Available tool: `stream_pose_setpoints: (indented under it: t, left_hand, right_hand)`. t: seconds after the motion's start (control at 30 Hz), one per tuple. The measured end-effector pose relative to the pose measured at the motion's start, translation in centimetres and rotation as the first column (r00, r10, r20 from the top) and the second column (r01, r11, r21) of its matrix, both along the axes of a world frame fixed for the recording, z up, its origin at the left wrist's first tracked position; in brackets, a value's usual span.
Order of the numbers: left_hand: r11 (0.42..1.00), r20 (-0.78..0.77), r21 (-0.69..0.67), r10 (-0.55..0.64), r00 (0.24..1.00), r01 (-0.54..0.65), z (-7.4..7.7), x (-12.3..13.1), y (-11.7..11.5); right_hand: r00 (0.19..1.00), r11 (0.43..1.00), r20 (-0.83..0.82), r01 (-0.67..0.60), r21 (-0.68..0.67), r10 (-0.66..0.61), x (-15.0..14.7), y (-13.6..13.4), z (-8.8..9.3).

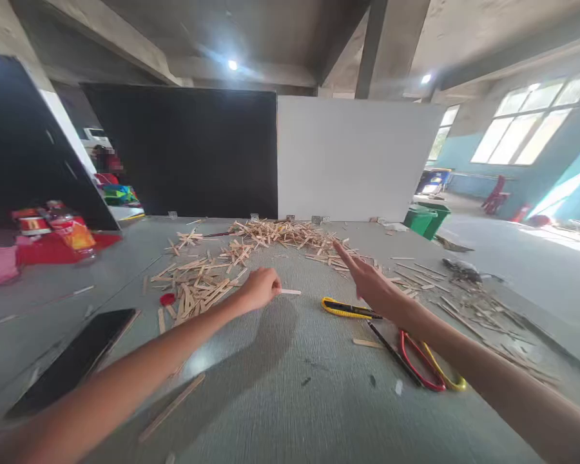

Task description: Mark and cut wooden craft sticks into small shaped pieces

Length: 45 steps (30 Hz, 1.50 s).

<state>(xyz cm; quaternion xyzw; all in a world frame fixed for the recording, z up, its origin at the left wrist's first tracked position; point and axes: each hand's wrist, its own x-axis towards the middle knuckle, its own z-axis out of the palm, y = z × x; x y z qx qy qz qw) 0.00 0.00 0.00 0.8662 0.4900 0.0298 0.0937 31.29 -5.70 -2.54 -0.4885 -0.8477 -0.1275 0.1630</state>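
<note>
My left hand is closed, low over the middle of the table, with a short pale wooden stick poking out to the right of its fingers. Further right, my right hand holds nothing that I can see; its index finger stretches forward to the edge of a heap of wooden craft sticks. Just below that hand lies a yellow and black utility knife. Under my right forearm are a dark pen or pencil and scissors with red and yellow handles, partly covered by the arm.
More loose sticks spread left of my hand, by a red cap. A dark phone lies near my left arm. Splintered scraps litter the right side. Black and white panels stand behind the table.
</note>
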Motion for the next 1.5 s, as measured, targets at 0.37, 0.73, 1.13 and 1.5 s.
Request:
stream_pose_setpoints:
  t: [0.37,0.73,1.13,1.5]
  left_hand:
    - [0.980,0.138,-0.103,-0.154,0.978,0.169,-1.1,0.1,-5.5]
    - [0.856,0.284,-0.177,-0.429,0.858,0.486,-4.6,1.9,-13.3]
    - [0.984,0.205,-0.059,0.177,0.963,-0.168,-2.6,-1.8,9.6]
    - [0.970,0.321,-0.177,0.215,0.922,-0.165,-1.2,0.2,6.5]
  right_hand:
    - [0.998,0.999,0.035,0.044,-0.032,-0.043,2.7,-5.6,-4.0]
    - [0.997,0.997,0.013,0.075,-0.025,-0.074,3.2,-6.4,-5.8]
    - [0.992,0.991,0.004,0.123,-0.053,-0.123,2.9,-7.2,-5.5]
    - [0.987,0.987,0.007,0.159,-0.012,-0.159,2.8,-7.2,-5.6]
